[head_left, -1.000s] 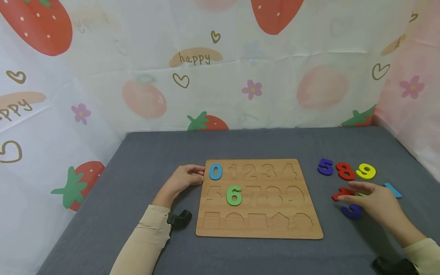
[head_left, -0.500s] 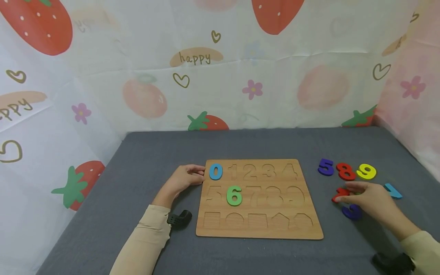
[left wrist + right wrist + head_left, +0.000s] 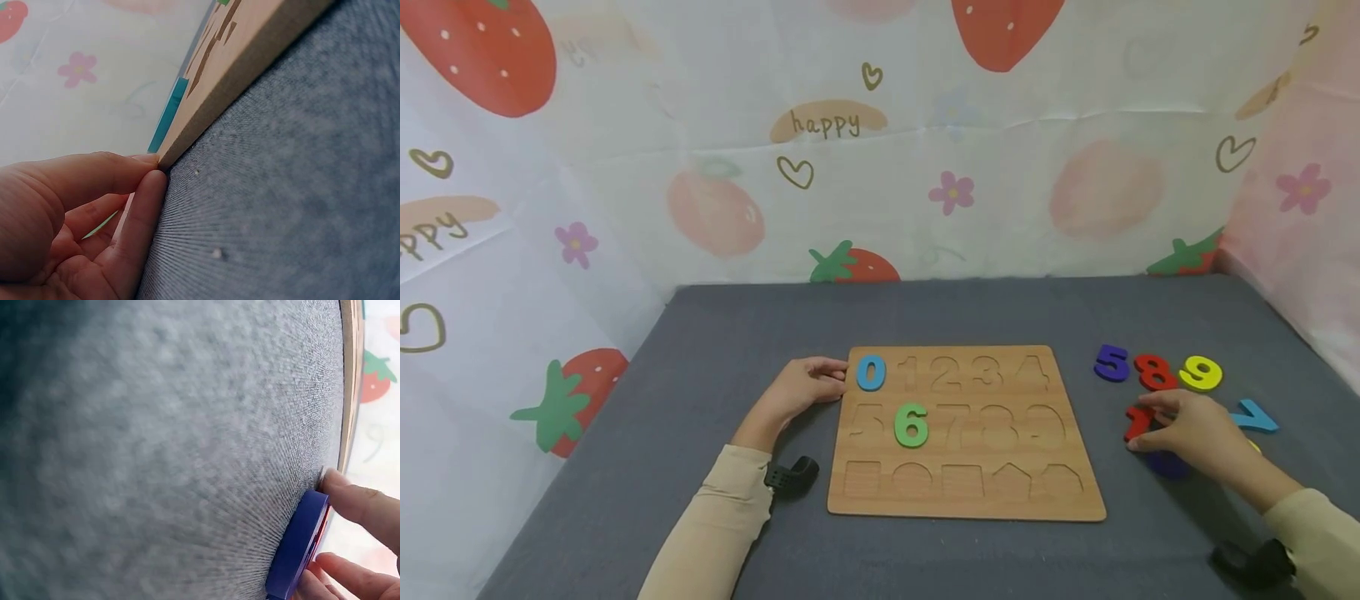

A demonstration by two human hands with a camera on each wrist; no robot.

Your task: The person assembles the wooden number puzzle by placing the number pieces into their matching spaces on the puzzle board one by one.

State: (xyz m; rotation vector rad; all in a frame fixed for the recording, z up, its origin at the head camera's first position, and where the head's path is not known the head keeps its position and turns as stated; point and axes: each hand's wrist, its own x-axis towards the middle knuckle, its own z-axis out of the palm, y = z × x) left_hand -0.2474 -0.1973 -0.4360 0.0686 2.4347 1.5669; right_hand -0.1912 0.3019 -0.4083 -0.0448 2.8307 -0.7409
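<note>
A wooden number puzzle board lies on the grey cloth, a blue 0 and a green 6 in its top and middle rows. My left hand holds the board's upper left edge, thumb and finger pinching the corner in the left wrist view. To the right of the board, my right hand has thumb and fingers round a red number piece, which they partly cover. A dark blue 3 lies right beneath that hand, largely hidden from the head view.
Behind the right hand lie a purple 5, a red 8 and a yellow 9. A light blue 7 is to its right. A patterned curtain hangs along the table's back edge.
My right hand has shifted slightly left and its thumb has come down to the near end of the red number piece. More of the light blue 7 shows. The left hand stays put.
</note>
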